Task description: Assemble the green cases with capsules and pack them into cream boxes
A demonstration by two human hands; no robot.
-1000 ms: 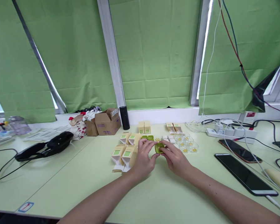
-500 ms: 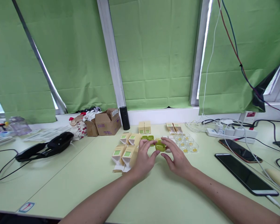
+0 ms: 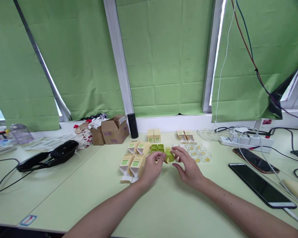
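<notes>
A small green case (image 3: 169,156) with a pale loop on its near side is pinched between the thumb and fingers of my left hand (image 3: 152,168). To its right, my right hand (image 3: 188,167) has its fingers curved and its thumb apart; its index fingertip is at the case's edge, and I cannot tell whether it touches. Just behind my left fingers sit several small green cases (image 3: 157,147) in a cluster. Clear plastic pieces with yellow centres (image 3: 200,153) lie beyond my right hand. Beside my left hand stand open cream boxes with green labels (image 3: 131,166).
Two cream boxes (image 3: 154,135) stand at the back, with two open ones (image 3: 186,136) farther right. A black cylinder (image 3: 132,125) and a cardboard box (image 3: 115,130) are back left. A black waist bag (image 3: 52,155) lies left; phones (image 3: 262,185) and a power strip (image 3: 245,142) lie right.
The green case has been turned, so its pale loop now shows. My left fingers have drawn together into a pinch, uncovering more of the green cases behind.
</notes>
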